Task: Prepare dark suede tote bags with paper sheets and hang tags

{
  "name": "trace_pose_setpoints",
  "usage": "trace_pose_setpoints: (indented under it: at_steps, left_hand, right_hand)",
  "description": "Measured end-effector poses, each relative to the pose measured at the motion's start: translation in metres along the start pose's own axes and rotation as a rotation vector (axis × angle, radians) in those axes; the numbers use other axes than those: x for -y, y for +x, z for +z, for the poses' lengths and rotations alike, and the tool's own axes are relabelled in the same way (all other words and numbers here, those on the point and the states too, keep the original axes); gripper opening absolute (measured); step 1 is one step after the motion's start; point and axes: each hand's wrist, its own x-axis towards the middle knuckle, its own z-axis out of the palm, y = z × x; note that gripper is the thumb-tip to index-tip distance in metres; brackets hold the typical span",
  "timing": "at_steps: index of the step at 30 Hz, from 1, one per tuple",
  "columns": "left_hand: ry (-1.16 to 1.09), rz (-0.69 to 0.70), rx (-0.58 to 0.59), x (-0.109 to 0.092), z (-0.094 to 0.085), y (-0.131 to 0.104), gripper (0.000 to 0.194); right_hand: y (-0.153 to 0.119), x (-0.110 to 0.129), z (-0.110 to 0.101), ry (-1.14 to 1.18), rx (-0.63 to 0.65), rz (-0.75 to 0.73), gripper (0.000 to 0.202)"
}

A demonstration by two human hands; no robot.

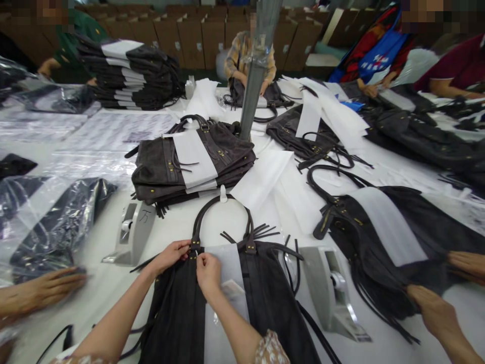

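A dark handbag (273,298) lies in front of me, its looped handle (202,215) pointing away. A white paper strip (225,258) runs down its middle. At the left base of the handle, my left hand (176,258) is closed, fingertips pinching the handle's end. Just right of it, my right hand (209,273) is closed over the bag's top edge. A small pale bit shows at its fingertips, too small to name. Beneath my right wrist lies a whitish tag (234,289), partly hidden by the forearm. Thin dark tassels (265,231) spread beside the handle.
Tape dispensers stand left (132,232) and right (335,290). Ahead are stacked handbags (193,156), loose white paper (265,177) and a metal post (255,81). Co-workers' hands touch a plastic-wrapped bag (56,222) at left and another handbag (379,222) at right.
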Motion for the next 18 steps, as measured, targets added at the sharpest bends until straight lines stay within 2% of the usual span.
trace_pose_setpoints:
  at_steps: [7, 12, 18]
  left_hand:
    - [-0.014, 0.019, 0.15, 0.001, -0.011, 0.002, 0.042]
    - [0.017, 0.027, 0.203, 0.004, -0.014, 0.006, 0.038]
    - [0.086, 0.019, 0.231, 0.007, -0.018, 0.012, 0.036]
  right_hand:
    - [0.009, 0.003, 0.025, 0.041, -0.019, 0.055, 0.025]
    - [0.009, -0.006, 0.042, 0.143, -0.064, 0.169, 0.025]
    - [0.004, -0.01, 0.048, 0.222, -0.046, 0.239, 0.026]
